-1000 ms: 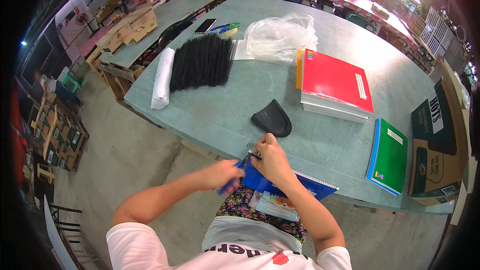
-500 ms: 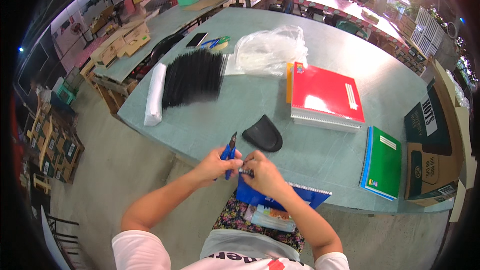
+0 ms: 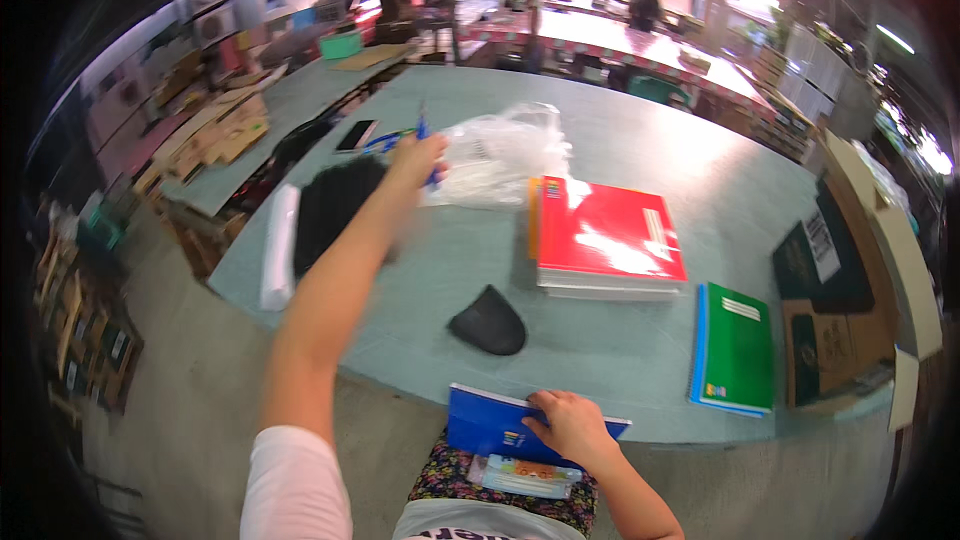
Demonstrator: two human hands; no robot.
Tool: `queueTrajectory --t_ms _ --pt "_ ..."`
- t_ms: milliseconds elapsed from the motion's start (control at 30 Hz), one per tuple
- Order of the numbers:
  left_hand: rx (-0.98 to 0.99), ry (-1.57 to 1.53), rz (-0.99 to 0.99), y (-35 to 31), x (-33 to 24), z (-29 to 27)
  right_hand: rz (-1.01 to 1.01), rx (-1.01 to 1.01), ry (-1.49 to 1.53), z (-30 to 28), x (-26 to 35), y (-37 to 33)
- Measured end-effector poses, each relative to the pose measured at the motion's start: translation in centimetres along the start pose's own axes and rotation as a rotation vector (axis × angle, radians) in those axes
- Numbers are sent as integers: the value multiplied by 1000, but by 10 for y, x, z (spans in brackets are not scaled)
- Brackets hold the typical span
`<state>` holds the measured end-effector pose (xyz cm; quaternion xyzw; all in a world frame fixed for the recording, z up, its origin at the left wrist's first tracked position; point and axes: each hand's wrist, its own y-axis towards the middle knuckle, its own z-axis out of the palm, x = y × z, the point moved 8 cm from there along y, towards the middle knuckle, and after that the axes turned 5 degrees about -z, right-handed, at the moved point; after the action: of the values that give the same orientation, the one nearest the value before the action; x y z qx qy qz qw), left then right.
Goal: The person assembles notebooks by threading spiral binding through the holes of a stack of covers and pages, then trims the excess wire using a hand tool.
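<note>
My left hand (image 3: 418, 157) is stretched far across the table, closed round blue-handled cutting pliers (image 3: 421, 130) whose tip points up. Beneath and beside it lie a bundle of thin black strands (image 3: 335, 205), crumpled clear plastic (image 3: 505, 155) and another blue-handled tool, partly hidden. My right hand (image 3: 572, 427) grips the upper edge of a blue spiral notebook (image 3: 485, 420), which leans between the table's near edge and my lap. Just beyond the notebook rests a black curved pad (image 3: 489, 321). A clear packet (image 3: 525, 477) is on my lap.
A stack of red notebooks (image 3: 610, 230) stands mid-table. Green and blue notebooks (image 3: 735, 345) lie to the right, beside an open cardboard box (image 3: 840, 340). At the left are a white roll (image 3: 280, 248) and a black phone (image 3: 357, 135).
My left hand has moved from the notebook to the far left with the pliers. My right hand has shifted from its spiral end to the upper edge. The view has tilted upward.
</note>
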<state>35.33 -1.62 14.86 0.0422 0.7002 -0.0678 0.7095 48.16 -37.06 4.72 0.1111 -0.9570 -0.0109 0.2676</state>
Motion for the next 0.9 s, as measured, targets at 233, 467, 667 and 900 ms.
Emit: queueTrajectory --t_ms 233,467,667,900 --pt "-74 901 256 -80 136 -49 89 189 24 5 -24 -10" --pt "-24 1089 544 -132 167 -35 480 -397 523 -115 -147 -116" --pt "-106 1127 657 -147 165 -42 449 -788 436 -246 -144 -178" --pt "-125 1121 654 -153 161 -36 670 -722 -686 -274 -170 -153"
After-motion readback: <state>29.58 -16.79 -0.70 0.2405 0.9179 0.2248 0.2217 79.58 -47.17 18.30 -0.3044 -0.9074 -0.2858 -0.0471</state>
